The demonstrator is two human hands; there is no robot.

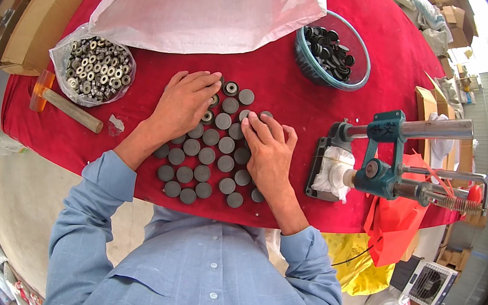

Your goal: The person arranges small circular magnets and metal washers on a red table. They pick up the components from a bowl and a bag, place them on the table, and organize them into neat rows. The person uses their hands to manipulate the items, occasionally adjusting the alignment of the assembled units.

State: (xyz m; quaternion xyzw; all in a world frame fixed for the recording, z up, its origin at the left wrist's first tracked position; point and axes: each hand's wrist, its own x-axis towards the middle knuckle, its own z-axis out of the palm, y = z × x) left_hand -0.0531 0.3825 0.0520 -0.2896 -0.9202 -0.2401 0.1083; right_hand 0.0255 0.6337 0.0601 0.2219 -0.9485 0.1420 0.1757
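Note:
Several dark grey round caps (206, 156) lie in loose rows on the red cloth between my hands. A few at the far end, such as the cap with a metal ring bearing inside (231, 88), face hollow side up. My left hand (188, 104) lies palm down over the far left caps, fingers stretched to the right and close together; its fingertips touch a cap at the far edge. My right hand (269, 154) rests over the right-hand caps with its fingers spread, fingertips touching caps. What lies under both palms is hidden.
Left are a plastic-lined bowl of bearings (98, 70), a hammer (72, 110) and a cardboard box (51, 13). A white sack (168, 24) with black caps lies at the far side, beside a clear bowl (309, 69) of black caps. A green lever press (377, 163) stands right.

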